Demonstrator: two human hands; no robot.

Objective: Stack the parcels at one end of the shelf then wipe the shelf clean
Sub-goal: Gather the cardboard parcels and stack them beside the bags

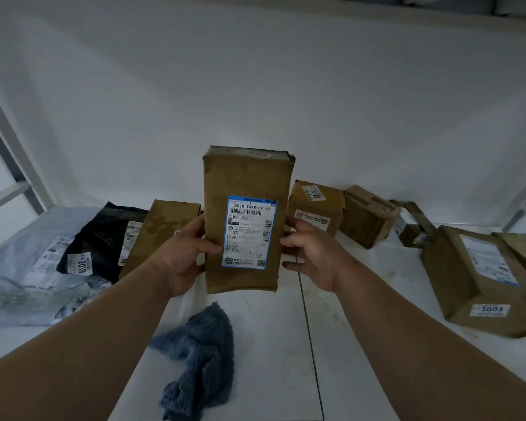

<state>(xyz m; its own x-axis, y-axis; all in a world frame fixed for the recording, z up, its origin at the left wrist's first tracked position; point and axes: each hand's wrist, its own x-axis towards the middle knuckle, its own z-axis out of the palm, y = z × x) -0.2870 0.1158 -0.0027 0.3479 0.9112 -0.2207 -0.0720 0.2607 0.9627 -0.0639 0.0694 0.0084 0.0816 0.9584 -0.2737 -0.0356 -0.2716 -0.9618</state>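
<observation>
The left hand and right hand grip the upright brown parcel by its long sides, fingers curled around it, above the shelf; bagged parcels lie nearer the left hand.

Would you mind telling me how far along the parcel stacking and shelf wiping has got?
Little looks done: parcels lie spread across the shelf, soft bags left, boxes like the 3003 box right. In hand: left hand and right hand hold up the tall labelled parcel. Left: stacking, then wiping; the blue cloth lies unused, stains remain.
</observation>
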